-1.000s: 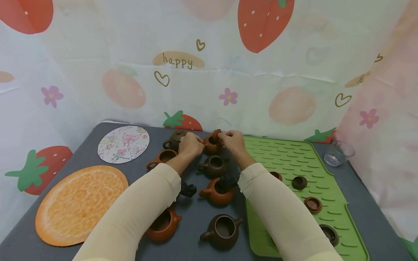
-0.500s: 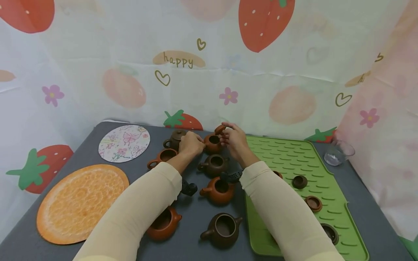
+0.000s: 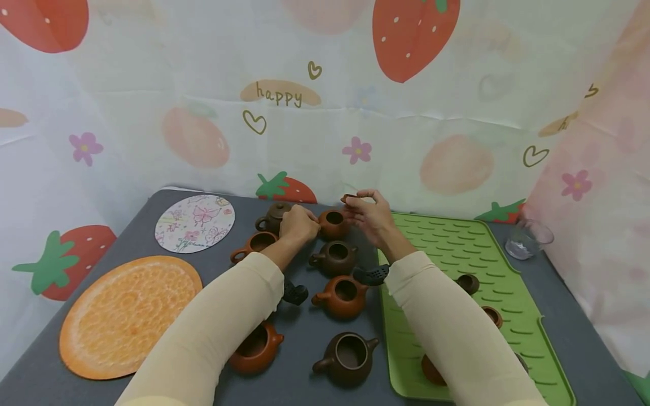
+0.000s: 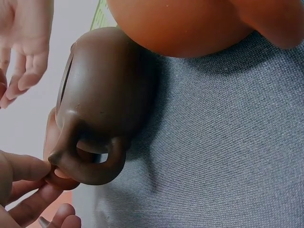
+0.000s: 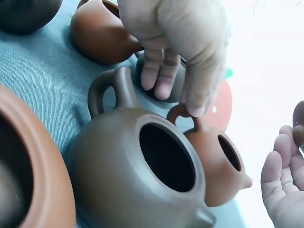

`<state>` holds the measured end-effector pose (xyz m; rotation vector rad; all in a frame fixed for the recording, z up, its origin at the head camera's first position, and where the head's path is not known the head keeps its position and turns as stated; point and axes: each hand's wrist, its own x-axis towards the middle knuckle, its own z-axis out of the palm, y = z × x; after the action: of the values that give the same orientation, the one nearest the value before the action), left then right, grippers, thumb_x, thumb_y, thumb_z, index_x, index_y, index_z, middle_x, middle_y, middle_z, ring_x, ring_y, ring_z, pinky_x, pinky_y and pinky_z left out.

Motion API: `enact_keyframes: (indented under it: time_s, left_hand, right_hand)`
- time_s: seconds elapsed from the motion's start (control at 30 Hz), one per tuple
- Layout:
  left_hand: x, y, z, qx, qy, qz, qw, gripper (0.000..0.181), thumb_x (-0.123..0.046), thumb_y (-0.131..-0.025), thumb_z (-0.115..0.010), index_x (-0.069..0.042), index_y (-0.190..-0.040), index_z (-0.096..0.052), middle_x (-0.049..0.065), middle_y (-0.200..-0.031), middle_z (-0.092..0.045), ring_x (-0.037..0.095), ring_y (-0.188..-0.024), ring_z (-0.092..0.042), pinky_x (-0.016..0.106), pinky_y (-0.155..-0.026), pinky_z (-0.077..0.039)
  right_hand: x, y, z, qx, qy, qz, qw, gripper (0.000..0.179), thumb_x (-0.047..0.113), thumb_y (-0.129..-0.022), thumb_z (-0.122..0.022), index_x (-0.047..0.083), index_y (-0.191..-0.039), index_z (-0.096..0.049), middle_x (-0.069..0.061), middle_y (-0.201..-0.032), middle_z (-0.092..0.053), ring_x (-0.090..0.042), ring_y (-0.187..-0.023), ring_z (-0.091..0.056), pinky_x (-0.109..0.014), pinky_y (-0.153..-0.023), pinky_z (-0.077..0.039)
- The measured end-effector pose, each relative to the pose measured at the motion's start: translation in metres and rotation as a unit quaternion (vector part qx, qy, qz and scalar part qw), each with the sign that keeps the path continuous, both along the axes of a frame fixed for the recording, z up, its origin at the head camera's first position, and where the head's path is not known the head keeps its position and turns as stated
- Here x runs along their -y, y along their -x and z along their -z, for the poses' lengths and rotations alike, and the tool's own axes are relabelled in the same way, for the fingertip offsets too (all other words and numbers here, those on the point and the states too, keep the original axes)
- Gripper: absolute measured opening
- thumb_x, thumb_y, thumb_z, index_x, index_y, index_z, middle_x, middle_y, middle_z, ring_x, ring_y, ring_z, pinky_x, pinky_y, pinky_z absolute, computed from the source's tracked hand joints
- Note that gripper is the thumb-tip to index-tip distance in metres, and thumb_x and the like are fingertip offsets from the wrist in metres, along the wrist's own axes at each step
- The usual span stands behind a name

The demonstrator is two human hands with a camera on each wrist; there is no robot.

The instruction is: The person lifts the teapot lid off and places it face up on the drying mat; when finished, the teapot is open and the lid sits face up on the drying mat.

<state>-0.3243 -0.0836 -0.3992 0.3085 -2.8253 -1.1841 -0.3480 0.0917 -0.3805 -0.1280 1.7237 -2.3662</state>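
At the back of the table my left hand (image 3: 299, 224) pinches the handle of a small reddish-brown teapot (image 3: 332, 231), which stands upright with its mouth uncovered. Just right of and above it, my right hand (image 3: 376, 219) holds a small brown teapot lid (image 3: 348, 198) between thumb and fingers. The right wrist view shows that lid (image 5: 299, 124) at the edge, and the teapot (image 5: 213, 164) gripped by its looped handle. A dark brown teapot (image 3: 335, 258) without a lid stands nearer; in the left wrist view its body (image 4: 107, 85) hides most of the gripped pot.
Several teapots stand around, including an orange-brown one (image 3: 340, 304), a dark one (image 3: 347, 366) and a lidded one (image 3: 276, 213). Small lids, one dark (image 3: 468, 283), lie on a green mat (image 3: 457, 237). A glass (image 3: 528, 239) and two round mats, one orange (image 3: 132, 316), flank them.
My right hand has lifted the lid off the teapot's mouth and drawn it up and right, turning it. The left hand keeps its pinch on the handle.
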Motion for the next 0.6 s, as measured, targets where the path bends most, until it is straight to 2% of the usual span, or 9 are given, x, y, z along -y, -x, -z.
enact_keyframes:
  time_s: [0.13,0.37,0.6]
  left_hand:
    - [0.001,0.000,0.000,0.003,-0.003,0.002,1.0000,0.009,-0.018,-0.089,-0.071,-0.014,-0.081,-0.074,0.002,-0.081,-0.067,0.022,-0.070,-0.061,0.036,-0.062,-0.050]
    - [0.001,-0.001,-0.002,0.003,-0.002,0.002,1.0000,0.009,-0.017,-0.089,-0.069,-0.014,-0.082,-0.074,0.002,-0.081,-0.067,0.021,-0.069,-0.061,0.035,-0.060,-0.049]
    - [-0.001,-0.001,-0.003,0.011,-0.002,-0.001,0.9999,0.009,-0.017,-0.090,-0.068,-0.014,-0.083,-0.074,0.003,-0.083,-0.067,0.022,-0.070,-0.061,0.036,-0.061,-0.050]
  right_hand:
    - [-0.006,-0.003,-0.005,-0.002,-0.019,-0.001,0.9998,0.047,0.001,-0.092,-0.065,0.000,-0.133,-0.042,-0.014,-0.103,-0.064,-0.039,-0.107,-0.057,-0.050,-0.096,-0.041]
    - [-0.015,-0.008,-0.013,-0.017,-0.054,-0.001,0.9984,0.042,0.003,-0.092,-0.066,0.003,-0.130,-0.049,-0.018,-0.120,-0.054,-0.027,-0.098,-0.061,-0.045,-0.093,-0.046]
    - [-0.027,-0.014,-0.022,-0.028,-0.114,0.000,0.9931,0.050,0.012,-0.092,-0.069,0.008,-0.136,-0.048,-0.015,-0.118,-0.055,-0.030,-0.103,-0.058,-0.050,-0.089,-0.047]
